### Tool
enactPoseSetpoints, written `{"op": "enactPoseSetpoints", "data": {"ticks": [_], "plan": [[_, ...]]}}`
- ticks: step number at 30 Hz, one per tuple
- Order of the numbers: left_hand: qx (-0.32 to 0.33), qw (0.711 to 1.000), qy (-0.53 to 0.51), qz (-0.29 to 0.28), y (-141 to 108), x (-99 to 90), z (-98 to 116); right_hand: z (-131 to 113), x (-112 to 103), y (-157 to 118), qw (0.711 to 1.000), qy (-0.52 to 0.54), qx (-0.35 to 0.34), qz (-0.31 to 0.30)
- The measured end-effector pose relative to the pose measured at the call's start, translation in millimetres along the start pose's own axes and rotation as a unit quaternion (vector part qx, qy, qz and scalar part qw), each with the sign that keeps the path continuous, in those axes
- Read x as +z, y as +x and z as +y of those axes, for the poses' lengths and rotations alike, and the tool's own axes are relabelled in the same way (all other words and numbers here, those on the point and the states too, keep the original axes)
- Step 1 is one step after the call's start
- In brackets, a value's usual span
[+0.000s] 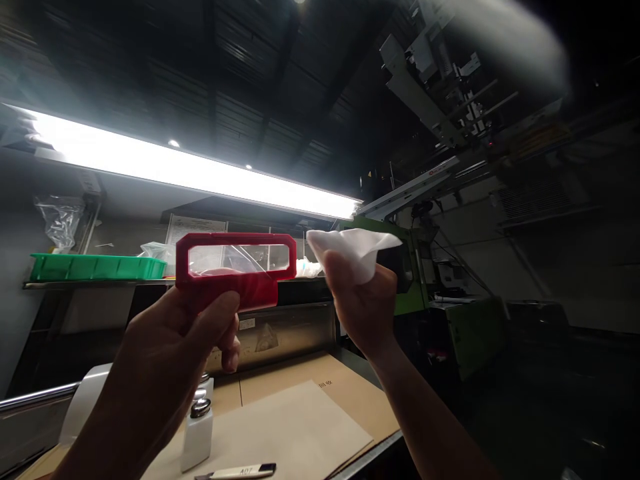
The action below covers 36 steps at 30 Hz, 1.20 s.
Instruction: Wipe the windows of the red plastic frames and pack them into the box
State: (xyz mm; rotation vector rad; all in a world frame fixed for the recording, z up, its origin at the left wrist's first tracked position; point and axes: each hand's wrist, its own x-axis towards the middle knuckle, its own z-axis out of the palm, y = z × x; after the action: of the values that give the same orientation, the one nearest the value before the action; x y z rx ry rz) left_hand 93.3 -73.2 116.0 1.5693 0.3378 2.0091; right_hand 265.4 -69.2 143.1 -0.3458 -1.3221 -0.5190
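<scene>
My left hand (193, 333) pinches the lower part of a red plastic frame (245, 290) between thumb and fingers. The frame is held up in front of the lamp and shelf, and its long window looks clear. To its right, my right hand (363, 303) is closed on a white cloth (357, 250), which sticks out above the thumb and fingers. The cloth and the red frame are apart. Below my left hand, a white bottle with a metal cap (197, 437) stands on the cardboard-covered table (295, 427).
A cutter marked A07 (243, 471) lies at the table's front. Behind are a green tray (97, 267) on a shelf and a long bright lamp (200, 170). A white roll (85, 403) sits at left. A green machine (475, 333) stands at right.
</scene>
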Motion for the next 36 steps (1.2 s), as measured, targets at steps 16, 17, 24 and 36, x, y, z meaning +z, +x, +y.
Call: {"op": "enactPoseSetpoints", "data": {"ticks": [16,17,24,36], "plan": [[-0.072,0.996,-0.027,-0.034,3.6,-10.1,-4.9,-2.6,40.0,-15.6,0.694,0.589,0.376,-0.170],[-0.073,0.996,-0.031,-0.036,3.3,-9.8,-4.6,-2.4,41.3,-16.0,0.685,0.600,0.377,-0.172],[-0.064,0.995,-0.045,-0.057,3.1,-8.5,-7.3,1.1,51.5,-18.6,0.644,0.652,0.354,-0.187],[-0.063,0.995,-0.053,-0.060,3.6,-13.0,-13.7,0.9,62.4,-26.2,0.563,0.720,0.359,-0.190]]}}
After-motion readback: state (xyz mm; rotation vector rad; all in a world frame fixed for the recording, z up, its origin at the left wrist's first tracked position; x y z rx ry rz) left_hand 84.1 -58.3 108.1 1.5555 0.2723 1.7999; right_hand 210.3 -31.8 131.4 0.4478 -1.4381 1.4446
